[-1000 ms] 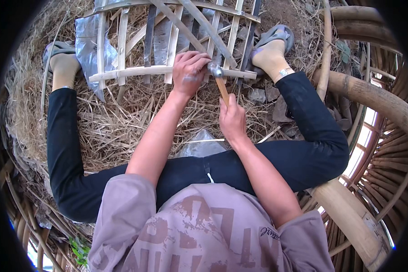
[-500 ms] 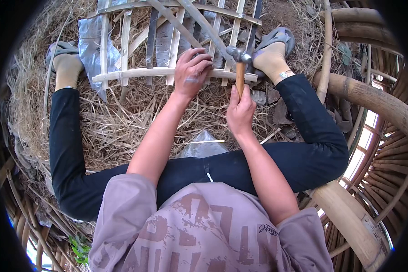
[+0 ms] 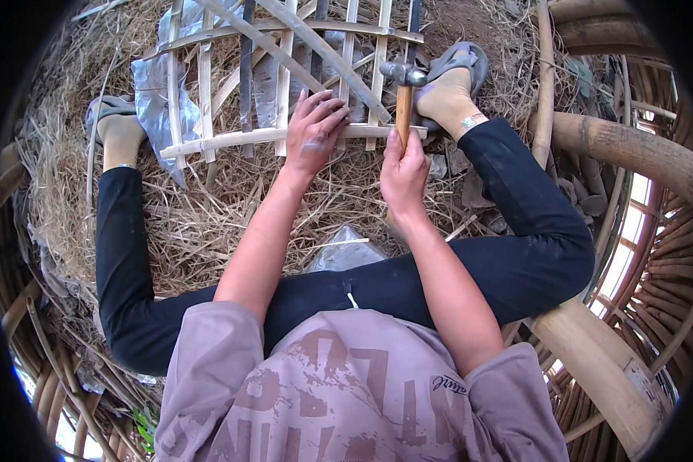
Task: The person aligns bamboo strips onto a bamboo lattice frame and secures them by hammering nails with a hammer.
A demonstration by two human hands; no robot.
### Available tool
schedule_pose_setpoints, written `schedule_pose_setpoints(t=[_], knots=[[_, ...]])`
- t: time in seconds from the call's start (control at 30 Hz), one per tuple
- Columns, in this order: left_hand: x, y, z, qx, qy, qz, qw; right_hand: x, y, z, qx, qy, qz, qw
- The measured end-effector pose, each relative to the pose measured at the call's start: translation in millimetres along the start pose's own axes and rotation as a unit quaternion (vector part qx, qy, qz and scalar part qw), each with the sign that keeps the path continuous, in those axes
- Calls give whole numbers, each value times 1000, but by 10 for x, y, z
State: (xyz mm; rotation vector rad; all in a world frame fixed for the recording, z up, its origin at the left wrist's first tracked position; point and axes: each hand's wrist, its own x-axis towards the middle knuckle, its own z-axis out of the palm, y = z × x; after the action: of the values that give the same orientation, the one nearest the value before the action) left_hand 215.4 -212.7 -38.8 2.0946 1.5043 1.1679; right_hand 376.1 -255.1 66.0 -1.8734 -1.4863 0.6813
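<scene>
A lattice of bamboo strips (image 3: 242,138) lies on straw between my feet. My left hand (image 3: 313,132) rests over its near crosspiece, fingers spread a little and pointing away from me; nothing shows in its grip. Closed around the wooden handle of a hammer (image 3: 403,77), my right hand (image 3: 405,171) is just to the right, near the crosspiece's right end. The hammer's metal head points up, above the lattice's right side. Two diagonal strips (image 3: 323,48) cross the lattice, their lower ends near my left hand and the hammer.
Clear plastic sheeting (image 3: 155,98) lies under the lattice's left side. A grey stone (image 3: 346,250) sits in the straw (image 3: 200,200) before my lap. Thick bamboo poles (image 3: 620,145) stand at the right. My feet flank the lattice.
My right hand has drawn the hammer from beside my left hand to the right and raised it. My left fingers have spread more. The lattice appears shifted slightly left and up in view.
</scene>
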Motion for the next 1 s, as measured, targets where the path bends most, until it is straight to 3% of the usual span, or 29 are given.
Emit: schedule_pose_setpoints(t=[0.13, 0.27, 0.3, 0.43, 0.7, 0.9, 1.0], knots=[[16, 37, -33, 1, -24, -19, 1000, 266, -70, -29, -25, 38, -36, 998], [27, 50, -50, -5, -25, -24, 999, 672, -20, 80, -34, 54, -10, 998], [25, 53, -50, -7, -23, -25, 999, 779, -38, 46, -86, 13, 33, 996], [20, 45, -63, -12, -26, -20, 999, 1003, 311, 150, -141, 16, 35, 989], [34, 40, -6, 2, -8, -30, 1000, 907, 601, 314, -57, 46, 55, 996], [40, 35, -27, 0, -17, -26, 1000, 909, 669, 386, -92, 92, 40, 991], [52, 47, -20, -5, -19, -28, 999, 885, 535, 313, -96, 44, 71, 992]])
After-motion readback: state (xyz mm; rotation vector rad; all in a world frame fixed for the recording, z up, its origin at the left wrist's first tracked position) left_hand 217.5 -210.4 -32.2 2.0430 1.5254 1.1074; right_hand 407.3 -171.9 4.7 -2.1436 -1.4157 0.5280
